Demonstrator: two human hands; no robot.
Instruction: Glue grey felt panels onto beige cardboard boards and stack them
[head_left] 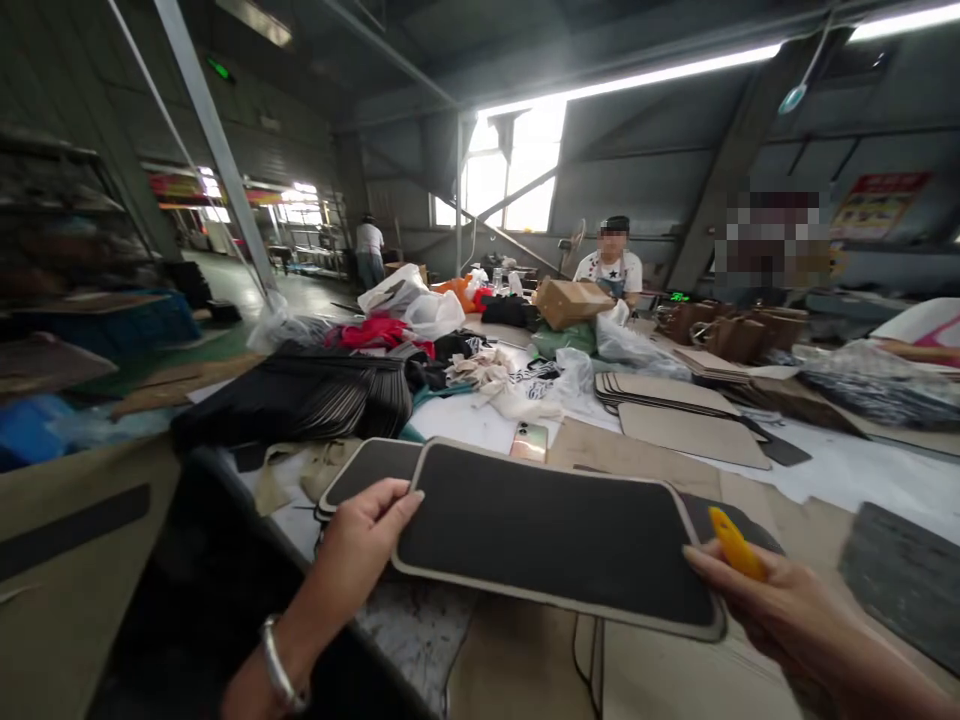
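A flat black rectangular panel (551, 535) with rounded corners and a beige edge is held up above the table. My left hand (371, 530) grips its left end, thumb on top. At the opposite end my right hand (757, 590) pinches the panel's edge and also carries a yellow-handled tool (737, 545), whose working end I cannot make out. Behind my left hand lies a similar black panel (371, 470) with a pale border, on top of others. A dark piece (731, 522) shows partly behind the held panel's right end.
A stack of black pieces (300, 390) sits at the left. Beyond are a phone (529, 441), fabric scraps (487, 370), beige panels (686, 430) and a cardboard box (570, 302). One person (611, 265) is across the table; another (370, 250) stands farther back. A dark sheet (904, 575) lies right.
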